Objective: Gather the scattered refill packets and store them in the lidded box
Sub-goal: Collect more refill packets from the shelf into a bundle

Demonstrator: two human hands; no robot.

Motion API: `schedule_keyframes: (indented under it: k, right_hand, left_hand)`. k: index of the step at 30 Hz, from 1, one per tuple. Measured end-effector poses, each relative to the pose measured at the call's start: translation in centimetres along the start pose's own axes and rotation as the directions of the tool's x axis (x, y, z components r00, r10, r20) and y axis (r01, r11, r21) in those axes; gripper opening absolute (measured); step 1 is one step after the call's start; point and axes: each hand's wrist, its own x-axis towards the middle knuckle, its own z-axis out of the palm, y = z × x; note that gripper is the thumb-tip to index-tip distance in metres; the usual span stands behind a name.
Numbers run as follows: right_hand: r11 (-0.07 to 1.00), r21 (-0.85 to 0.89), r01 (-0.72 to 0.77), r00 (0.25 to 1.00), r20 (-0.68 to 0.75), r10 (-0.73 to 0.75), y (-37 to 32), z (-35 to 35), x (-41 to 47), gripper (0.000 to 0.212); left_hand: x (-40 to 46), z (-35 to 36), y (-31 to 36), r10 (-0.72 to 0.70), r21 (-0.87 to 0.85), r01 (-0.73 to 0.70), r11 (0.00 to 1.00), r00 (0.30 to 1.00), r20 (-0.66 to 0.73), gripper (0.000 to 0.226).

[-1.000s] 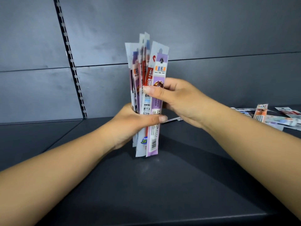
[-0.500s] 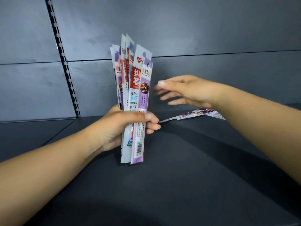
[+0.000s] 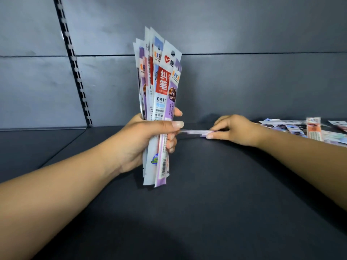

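My left hand (image 3: 148, 139) grips an upright bundle of several long refill packets (image 3: 160, 87), white, red and purple, held above the dark shelf. My right hand (image 3: 234, 130) reaches down to the shelf on the right and pinches the end of a flat purple-and-white packet (image 3: 195, 131) lying there, thumb below and fingers curled over it. More loose packets (image 3: 308, 128) lie scattered at the far right. No lidded box is in view.
A dark grey shelf surface (image 3: 206, 203) spreads out below both arms. Grey back panels stand behind, with a slotted black upright (image 3: 75, 72) at the left. The scattered packets crowd the right edge.
My right hand let go of the bundle, swung right and dropped to the shelf, where it now pinches a lying packet. The left hand keeps the bundle upright.
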Motion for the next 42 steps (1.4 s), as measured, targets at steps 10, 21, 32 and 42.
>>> schedule_keyframes:
  k: [10,21,32,42]
  right_hand:
    - [0.636,0.732,0.242,0.779,-0.538,0.323,-6.4,-3.3,-0.9,0.029]
    - [0.148,0.869,0.471,0.788,-0.491,0.371,-12.1,-2.7,-1.8,0.018]
    - [0.241,0.906,0.348,0.868,-0.409,0.282,-12.7,-1.4,-3.6,0.019]
    - [0.216,0.968,0.125,0.954,-0.177,0.243,-13.7,0.7,-4.1,0.016]
  left_hand:
    - [0.3,-0.7,-0.3,-0.049,-0.096,0.037,0.995,0.991,-0.127,0.015]
    - [-0.4,0.5,0.8,-0.065,0.016,0.066,0.998,0.997,-0.038,0.013]
    - [-0.5,0.6,1.2,-0.034,0.128,0.052,0.990,0.989,-0.144,0.023]
    - [-0.6,0.0,1.8,-0.026,0.143,0.042,0.989,0.993,-0.114,0.024]
